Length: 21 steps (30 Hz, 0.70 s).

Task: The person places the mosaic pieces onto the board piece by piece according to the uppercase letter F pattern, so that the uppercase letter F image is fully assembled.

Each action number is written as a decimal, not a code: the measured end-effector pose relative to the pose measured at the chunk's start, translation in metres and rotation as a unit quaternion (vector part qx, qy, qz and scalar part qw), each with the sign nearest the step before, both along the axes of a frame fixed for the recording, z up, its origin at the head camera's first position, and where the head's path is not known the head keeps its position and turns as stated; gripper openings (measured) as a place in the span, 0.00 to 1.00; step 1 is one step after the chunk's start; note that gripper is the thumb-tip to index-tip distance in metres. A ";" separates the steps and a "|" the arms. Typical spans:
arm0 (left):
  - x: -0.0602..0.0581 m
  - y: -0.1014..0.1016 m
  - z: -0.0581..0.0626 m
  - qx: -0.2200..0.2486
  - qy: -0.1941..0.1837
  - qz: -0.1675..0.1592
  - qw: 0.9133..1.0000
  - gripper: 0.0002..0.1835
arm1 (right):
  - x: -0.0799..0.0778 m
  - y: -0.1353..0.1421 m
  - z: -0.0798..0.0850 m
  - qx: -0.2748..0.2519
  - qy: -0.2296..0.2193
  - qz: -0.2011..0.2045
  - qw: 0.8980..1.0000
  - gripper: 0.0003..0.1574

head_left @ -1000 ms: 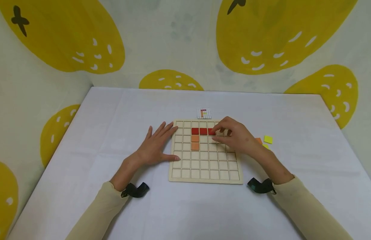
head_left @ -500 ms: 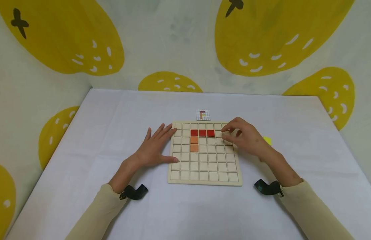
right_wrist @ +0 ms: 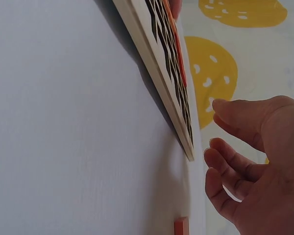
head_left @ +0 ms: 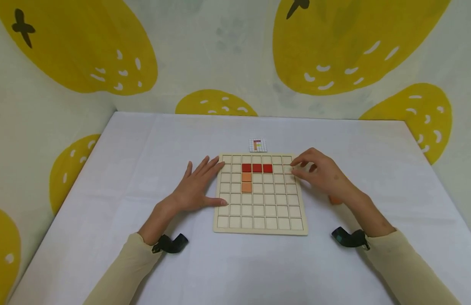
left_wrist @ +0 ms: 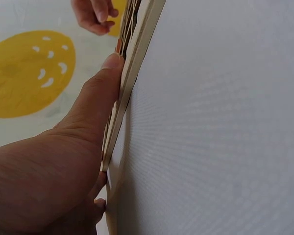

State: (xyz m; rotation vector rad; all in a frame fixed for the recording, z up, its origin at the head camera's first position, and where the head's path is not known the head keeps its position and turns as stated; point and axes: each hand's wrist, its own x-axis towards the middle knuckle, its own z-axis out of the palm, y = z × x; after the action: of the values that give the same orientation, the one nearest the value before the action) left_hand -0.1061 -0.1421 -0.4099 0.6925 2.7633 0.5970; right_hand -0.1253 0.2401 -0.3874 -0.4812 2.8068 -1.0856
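A pale wooden grid board [head_left: 258, 231] lies flat on the table. Three red tiles [head_left: 257, 168] form a row in its upper part, and two orange tiles [head_left: 246, 187] run down below the leftmost red one. My left hand [head_left: 193, 190] rests at the board's left edge, fingers spread, with the thumb touching the rim in the left wrist view. Above the board's upper right edge hovers my right hand [head_left: 321, 171]. Its fingers are loosely bent, and the right wrist view shows nothing between thumb and fingertips. A loose orange tile [head_left: 335, 200] is partly covered by my right forearm.
Just beyond the board's far edge lies a small printed card [head_left: 257, 145] with a coloured grid pattern. The white table [head_left: 151, 140] meets a patterned cloth wall [head_left: 220, 51] at the back and left. My right arm blocks part of the table to the board's right.
My right hand has let go of the rightmost red tile and moved right, off the grid cells. The yellow tiles seen earlier are now hidden by that arm. The left hand stays put.
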 end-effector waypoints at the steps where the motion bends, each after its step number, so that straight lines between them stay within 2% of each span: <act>1: 0.000 0.000 0.000 -0.002 0.000 0.000 1.000 0.62 | 0.000 0.002 0.000 -0.001 -0.002 -0.003 1.000 0.11; 7: 0.000 0.000 0.000 -0.003 -0.003 0.000 1.000 0.62 | 0.003 0.011 0.000 0.004 -0.009 -0.022 1.000 0.11; 14: 0.000 0.000 0.000 0.001 -0.002 -0.001 1.000 0.61 | 0.003 0.021 -0.003 0.010 0.005 -0.027 1.000 0.10; 21: 0.000 0.000 0.000 -0.001 -0.002 -0.002 1.000 0.62 | 0.004 0.033 -0.002 0.015 -0.027 -0.047 0.998 0.14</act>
State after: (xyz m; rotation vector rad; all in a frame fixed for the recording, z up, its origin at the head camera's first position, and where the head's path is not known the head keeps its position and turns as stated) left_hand -0.1058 -0.1419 -0.4095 0.6943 2.7574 0.5951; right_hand -0.1218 0.2732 -0.3892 -0.3146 2.8197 -1.0535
